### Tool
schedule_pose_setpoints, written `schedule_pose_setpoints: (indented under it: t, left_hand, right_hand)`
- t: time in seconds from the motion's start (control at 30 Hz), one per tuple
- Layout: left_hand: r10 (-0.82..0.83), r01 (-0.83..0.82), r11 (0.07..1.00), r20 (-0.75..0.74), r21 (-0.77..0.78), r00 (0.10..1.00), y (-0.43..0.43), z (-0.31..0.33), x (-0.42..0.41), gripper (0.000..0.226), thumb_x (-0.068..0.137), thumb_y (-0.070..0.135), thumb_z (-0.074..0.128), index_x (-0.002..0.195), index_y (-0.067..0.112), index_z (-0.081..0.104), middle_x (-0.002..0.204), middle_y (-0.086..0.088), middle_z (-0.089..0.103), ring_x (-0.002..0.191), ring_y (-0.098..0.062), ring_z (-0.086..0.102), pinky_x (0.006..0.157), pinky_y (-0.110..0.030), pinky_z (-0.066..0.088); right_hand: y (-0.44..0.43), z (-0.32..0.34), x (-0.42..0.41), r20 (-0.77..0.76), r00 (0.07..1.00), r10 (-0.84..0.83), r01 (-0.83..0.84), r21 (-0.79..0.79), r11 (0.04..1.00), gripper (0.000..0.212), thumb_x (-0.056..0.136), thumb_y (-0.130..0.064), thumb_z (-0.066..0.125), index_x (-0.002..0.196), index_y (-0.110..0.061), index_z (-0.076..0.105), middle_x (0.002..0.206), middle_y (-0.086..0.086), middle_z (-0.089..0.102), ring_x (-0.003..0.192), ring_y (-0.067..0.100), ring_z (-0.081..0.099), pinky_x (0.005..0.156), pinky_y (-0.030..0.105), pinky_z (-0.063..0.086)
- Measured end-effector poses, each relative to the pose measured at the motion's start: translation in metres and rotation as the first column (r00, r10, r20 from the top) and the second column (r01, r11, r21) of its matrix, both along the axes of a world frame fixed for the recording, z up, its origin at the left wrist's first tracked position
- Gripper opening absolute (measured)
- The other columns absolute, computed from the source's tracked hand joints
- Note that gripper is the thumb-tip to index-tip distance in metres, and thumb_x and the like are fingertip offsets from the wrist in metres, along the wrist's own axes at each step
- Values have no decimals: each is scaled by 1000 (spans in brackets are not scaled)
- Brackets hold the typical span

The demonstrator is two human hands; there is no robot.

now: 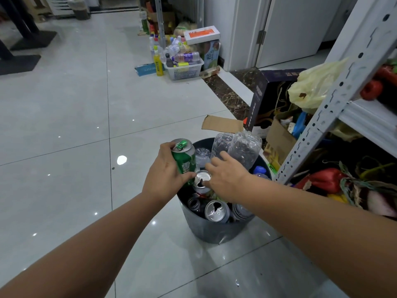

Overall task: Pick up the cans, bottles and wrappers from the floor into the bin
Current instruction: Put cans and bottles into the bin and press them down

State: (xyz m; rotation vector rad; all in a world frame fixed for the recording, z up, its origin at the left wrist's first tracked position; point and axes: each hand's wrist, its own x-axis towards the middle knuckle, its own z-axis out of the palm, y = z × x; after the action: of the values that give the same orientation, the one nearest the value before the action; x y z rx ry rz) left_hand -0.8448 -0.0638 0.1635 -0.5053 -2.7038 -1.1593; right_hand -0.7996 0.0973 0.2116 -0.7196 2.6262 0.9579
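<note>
L hand (165,175) grips a green can (184,160), fingers and thumb wrapped round its side. The can is upright with a slight tilt, green tab on top, and sits at the left rim of the dark bin (214,231); its lower end is inside the rim line.

R hand (227,179) is over the bin's middle, back of hand up. Its thumb side sits right by the opened top of a silver can (202,179), and its fingertips reach up against two clear plastic bottles (242,149) standing bottom-up in the bin. Can't tell if it grips anything; the palm hides that.

The bin is nearly full. Another open can (216,210) stands at the near side and a blue-capped bottle (259,169) at the right.

A metal shelf rack (343,87) stands just right of the bin, and a cardboard flap (222,124) lies on the grey tile floor (64,104) behind it. Well apart, by the wall, there's a white basket (184,72) of bottles and a yellow bottle (158,64).
</note>
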Motion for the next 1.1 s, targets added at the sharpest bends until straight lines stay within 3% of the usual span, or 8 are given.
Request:
schedule_pose_setpoints:
  t: [0.1, 0.3, 0.53, 0.67, 0.8, 0.9, 1.0, 1.1]
  left_hand:
    - [-30, 30, 999, -4, 12, 1000, 1, 0, 2, 85, 65, 22, 86, 127, 9, 31, 129, -8, 46, 112, -23, 54, 88, -26, 44]
    - [-41, 37, 996, -43, -82, 998, 3, 5, 5, 74, 66, 17, 83, 122, 6, 36, 123, -12, 48, 102, -33, 58, 81, -42, 51]
    - [-59, 54, 979, -16, -194, 998, 6, -13, 8, 72, 70, 23, 80, 124, 9, 34, 123, -12, 45, 90, -39, 61, 70, -43, 51]
    - [-119, 79, 950, -117, -302, 986, 2, -21, 9, 75, 72, 30, 79, 128, 9, 33, 122, -13, 46, 88, -35, 61, 64, -32, 44]
    - [-96, 46, 924, -112, -379, 989, -1, -24, 7, 70, 76, 40, 73, 128, 7, 40, 116, -14, 52, 100, -33, 55, 84, -37, 43]
    - [-57, 7, 846, -77, -533, 995, -7, -24, -3, 79, 80, 60, 58, 138, 13, 32, 134, -11, 47, 134, -32, 33, 113, -44, 23]
    - [-66, 17, 752, -49, -659, 997, -6, -20, -7, 85, 82, 68, 46, 143, 15, 19, 155, -12, 21, 146, -26, 7, 117, -48, 5]
    - [-47, -8, 728, -61, -686, 997, -2, -10, -5, 84, 82, 70, 43, 141, 14, 23, 158, -14, 11, 146, -27, 2, 117, -50, 5]
  right_hand:
    - [-2, 2, -3, 13, 1000, -26, 25, 42, 999, 40, 100, -39, 36, 135, -23, 48, 146, 9, 33, 133, 30, 26, 111, 50, 8]
    - [-8, 3, -9, 17, 999, -42, 40, 120, 992, 40, 97, -36, 42, 132, -18, 51, 145, 10, 38, 133, 30, 29, 111, 48, 8]
    - [1, 0, -15, 37, 996, -80, 74, 142, 987, 40, 97, -36, 41, 131, -19, 52, 148, 10, 35, 137, 31, 24, 112, 51, 4]
    - [5, -2, -16, 19, 998, -54, 51, 140, 989, 39, 97, -36, 43, 130, -19, 53, 146, 9, 37, 135, 31, 25, 112, 50, 5]
    - [8, -1, -13, 17, 997, -74, 72, 77, 994, 36, 97, -34, 44, 127, -19, 55, 145, 9, 38, 133, 30, 28, 112, 49, 7]
    - [11, 4, -7, 28, 995, -96, 95, 26, 995, 35, 96, -33, 45, 126, -19, 56, 146, 9, 38, 133, 29, 28, 112, 50, 6]
    - [17, 14, 0, -4, 996, -85, 85, -94, 992, 33, 97, -32, 40, 123, -21, 59, 140, 7, 44, 129, 28, 32, 113, 53, 2]
    - [26, 27, 8, -70, 994, -80, 65, -194, 979, 37, 98, -37, 35, 124, -21, 58, 138, 7, 44, 129, 28, 32, 112, 53, 5]
